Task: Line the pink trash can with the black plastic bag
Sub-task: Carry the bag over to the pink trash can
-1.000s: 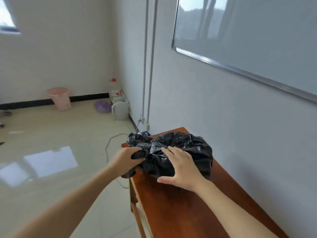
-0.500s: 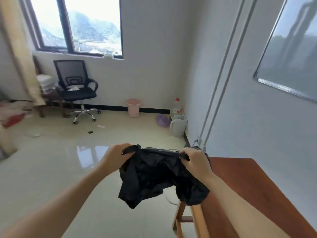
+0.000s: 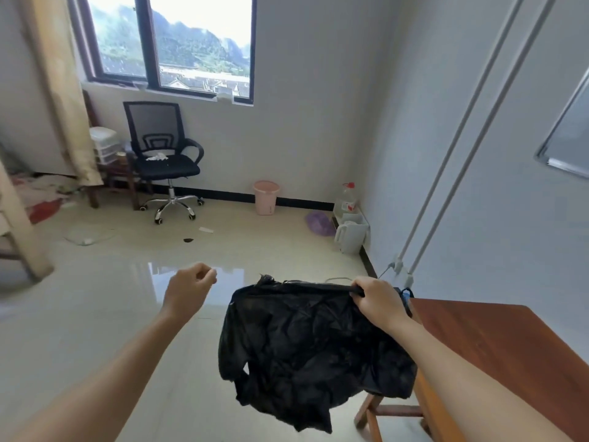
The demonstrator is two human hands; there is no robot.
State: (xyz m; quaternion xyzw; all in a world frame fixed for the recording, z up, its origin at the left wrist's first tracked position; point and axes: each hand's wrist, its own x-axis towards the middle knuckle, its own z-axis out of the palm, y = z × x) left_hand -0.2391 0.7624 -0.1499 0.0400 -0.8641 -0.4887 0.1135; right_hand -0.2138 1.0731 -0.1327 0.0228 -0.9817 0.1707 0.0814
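The black plastic bag [image 3: 306, 346] hangs crumpled in the air in front of me, off the left edge of the table. My right hand [image 3: 379, 301] grips its top edge at the right. My left hand [image 3: 191, 288] is to the left of the bag, apart from it, fingers curled with nothing in them. The pink trash can [image 3: 266, 197] stands upright on the floor against the far wall, under the window, well beyond both hands.
A brown wooden table [image 3: 497, 342] is at my right. A black office chair [image 3: 165, 157] stands by the window. A white jug [image 3: 350, 236], a bottle [image 3: 347, 197] and a purple bag [image 3: 320, 223] sit near the right wall. Scraps lie on the glossy floor.
The bag came off the table and was held up by both hands. My left hand has since let go and moved left; the bag now hangs from my right hand alone.
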